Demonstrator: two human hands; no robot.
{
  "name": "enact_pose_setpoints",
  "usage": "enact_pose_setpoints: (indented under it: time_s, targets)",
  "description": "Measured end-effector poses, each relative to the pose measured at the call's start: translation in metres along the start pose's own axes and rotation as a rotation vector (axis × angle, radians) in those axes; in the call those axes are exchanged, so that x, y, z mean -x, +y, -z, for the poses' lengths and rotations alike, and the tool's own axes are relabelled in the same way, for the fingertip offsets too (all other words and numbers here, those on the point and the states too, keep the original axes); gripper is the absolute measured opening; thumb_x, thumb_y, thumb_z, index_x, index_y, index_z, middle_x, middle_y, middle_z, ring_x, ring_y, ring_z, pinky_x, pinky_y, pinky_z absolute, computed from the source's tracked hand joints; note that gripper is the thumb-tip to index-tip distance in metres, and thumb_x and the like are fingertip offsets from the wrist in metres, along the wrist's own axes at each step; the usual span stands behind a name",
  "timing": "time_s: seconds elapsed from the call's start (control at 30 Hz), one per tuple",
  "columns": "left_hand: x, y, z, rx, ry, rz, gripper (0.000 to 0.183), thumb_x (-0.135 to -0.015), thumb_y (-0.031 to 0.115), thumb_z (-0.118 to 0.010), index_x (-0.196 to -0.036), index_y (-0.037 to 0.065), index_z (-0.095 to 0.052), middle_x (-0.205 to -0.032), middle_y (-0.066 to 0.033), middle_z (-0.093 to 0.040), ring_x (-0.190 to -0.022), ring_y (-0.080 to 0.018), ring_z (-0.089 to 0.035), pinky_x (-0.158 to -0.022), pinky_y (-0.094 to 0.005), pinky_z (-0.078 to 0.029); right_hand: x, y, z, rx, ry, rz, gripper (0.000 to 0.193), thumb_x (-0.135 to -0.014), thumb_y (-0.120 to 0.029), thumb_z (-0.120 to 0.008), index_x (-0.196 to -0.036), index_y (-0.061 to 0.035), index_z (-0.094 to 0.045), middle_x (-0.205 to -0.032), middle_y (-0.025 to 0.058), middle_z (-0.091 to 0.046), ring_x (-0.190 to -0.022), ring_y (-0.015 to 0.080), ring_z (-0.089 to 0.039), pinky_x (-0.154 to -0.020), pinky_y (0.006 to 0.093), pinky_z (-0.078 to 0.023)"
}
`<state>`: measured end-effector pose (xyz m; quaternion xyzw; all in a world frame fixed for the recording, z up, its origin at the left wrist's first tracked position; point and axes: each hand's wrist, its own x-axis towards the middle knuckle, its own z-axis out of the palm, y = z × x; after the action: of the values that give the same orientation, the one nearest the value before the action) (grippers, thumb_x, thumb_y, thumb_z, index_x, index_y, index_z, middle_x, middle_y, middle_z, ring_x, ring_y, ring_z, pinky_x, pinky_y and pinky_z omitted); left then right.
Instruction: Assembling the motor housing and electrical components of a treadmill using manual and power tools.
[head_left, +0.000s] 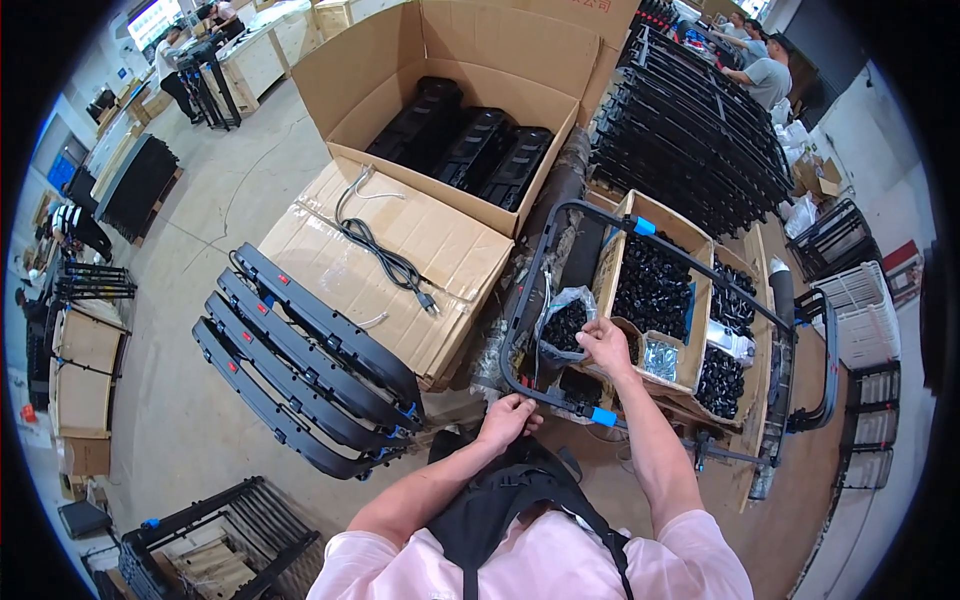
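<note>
A black tubular frame with rounded corners and blue wraps lies in front of me, over the parts boxes. At its near left corner is my left hand, fingers curled together against the tube; what they hold, if anything, is hidden. My right hand reaches inside the frame to the rim of a clear plastic bag of small black parts. Its thumb and fingers are pinched together, and whatever sits between them is too small to make out.
Wooden boxes of black parts stand to the right, with a small clear bag among them. Left are a closed carton, a coiled black cable and several curved black frames. Behind, an open carton holds black housings. Co-workers stand farther off.
</note>
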<state>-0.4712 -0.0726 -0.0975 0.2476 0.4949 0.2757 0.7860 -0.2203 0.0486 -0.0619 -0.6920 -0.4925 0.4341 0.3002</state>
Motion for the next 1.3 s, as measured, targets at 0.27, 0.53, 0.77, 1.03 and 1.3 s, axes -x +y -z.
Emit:
enact_pose_setpoints:
  time_s: [0.27, 0.53, 0.77, 1.03, 1.3]
  targets:
    - [-0.007, -0.015, 0.006, -0.024, 0.045, -0.044, 0.020, -0.109, 0.020, -0.057, -0.109, 0.003, -0.067, -0.091, -0.0068, -0.073, -0.077, -0.0143, -0.069, -0.068, -0.0284, -0.056, 0.103, -0.025, 0.006, -0.470, -0.154, -0.075, 0.030, -0.097, -0.011, -0.071, -0.120, 0.0049, -0.060, -0.093, 0.0122, -0.072, -0.077, 0.0166, -0.071, -0.060, 0.0268, -0.055]
    - [-0.001, 0.001, 0.012, -0.038, 0.031, -0.024, 0.025, -0.107, 0.028, -0.061, -0.108, 0.003, -0.068, -0.091, -0.0073, -0.075, -0.076, -0.0143, -0.071, -0.065, -0.0297, -0.055, 0.217, -0.008, -0.028, -0.792, -0.296, -0.430, 0.027, -0.101, -0.017, -0.070, -0.121, -0.0008, -0.062, -0.097, 0.0089, -0.072, -0.080, 0.0170, -0.070, -0.066, 0.0294, -0.055]
    - [-0.002, 0.016, 0.015, -0.139, 0.006, 0.091, 0.027, -0.106, 0.028, -0.063, -0.111, 0.002, -0.067, -0.089, -0.0065, -0.074, -0.073, -0.0142, -0.070, -0.064, -0.0284, -0.054, 0.171, 0.056, -0.115, -1.068, -0.096, -0.572, 0.017, -0.105, -0.024, -0.065, -0.116, -0.0122, -0.066, -0.087, -0.0042, -0.061, -0.075, 0.0100, -0.057, -0.067, 0.0284, -0.047]
    - [0.002, 0.037, 0.018, -0.190, -0.053, 0.219, 0.020, -0.107, 0.026, -0.061, -0.107, 0.006, -0.064, -0.085, -0.0038, -0.072, -0.066, -0.0149, -0.068, -0.060, -0.0294, -0.054, 0.151, 0.049, -0.139, -1.255, -0.144, -0.487, 0.012, -0.106, -0.023, -0.063, -0.110, -0.0131, -0.069, -0.081, -0.0042, -0.060, -0.074, 0.0118, -0.057, -0.071, 0.0311, -0.050]
    - [0.012, 0.014, 0.039, -0.152, -0.158, 0.197, 0.022, -0.108, 0.025, -0.060, -0.103, 0.005, -0.067, -0.085, -0.0044, -0.070, -0.069, -0.0143, -0.064, -0.061, -0.0291, -0.053, 0.168, 0.035, -0.125, -0.857, -0.182, -0.359, 0.020, -0.106, -0.023, -0.063, -0.106, -0.0038, -0.071, -0.086, -0.0003, -0.065, -0.078, 0.0130, -0.061, -0.068, 0.0331, -0.052]
